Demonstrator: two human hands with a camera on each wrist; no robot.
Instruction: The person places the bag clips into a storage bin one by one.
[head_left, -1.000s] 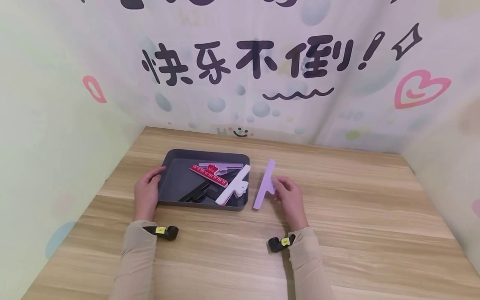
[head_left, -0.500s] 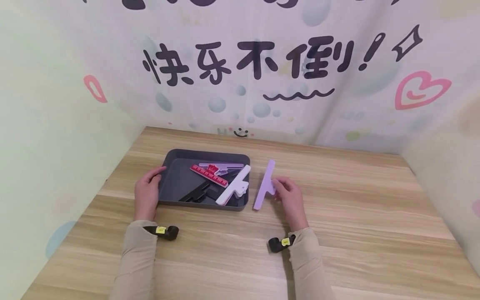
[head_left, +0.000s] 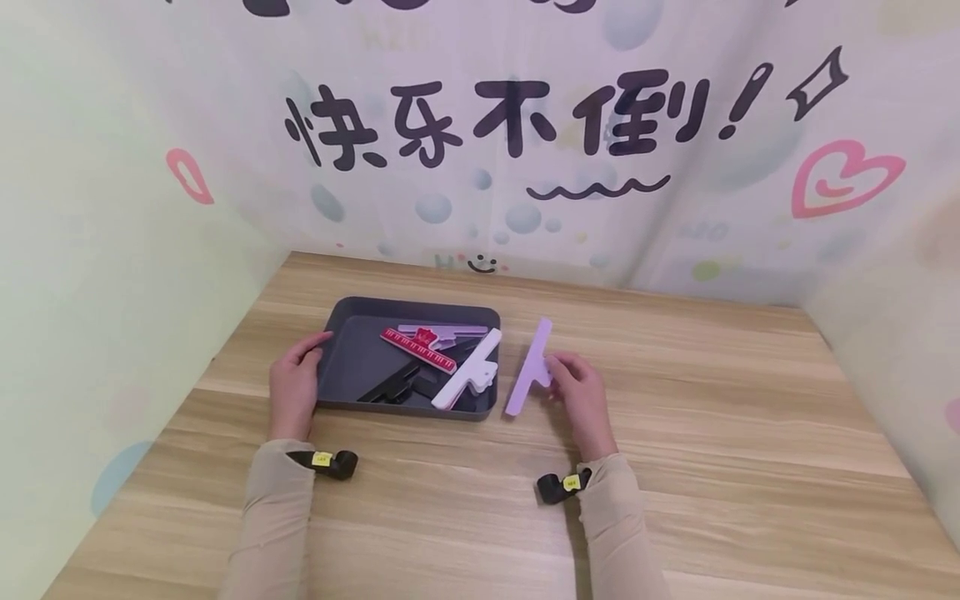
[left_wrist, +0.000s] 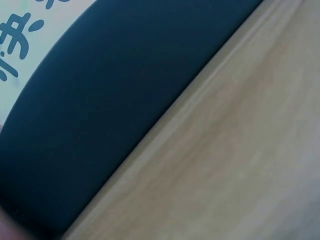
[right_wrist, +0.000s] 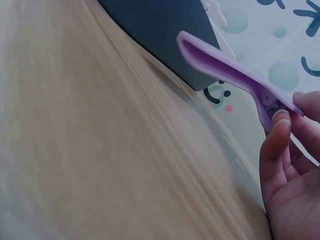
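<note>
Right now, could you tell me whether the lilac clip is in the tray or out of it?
Out. The lilac clip is right of the dark tray, its handle pinched by the right hand.

Two bare hands, left hand (head_left: 294, 385) and right hand (head_left: 581, 400), no rings or gloves. Long beige sleeves (head_left: 266, 517) on both forearms, snug and smooth, running down to the wrists. At each wrist a black strap (head_left: 330, 463) carrying a small black camera body, marked with a little yellow label (head_left: 322, 458) bearing dark print too small to read. Same strap and label on the right wrist (head_left: 564, 485).
</note>
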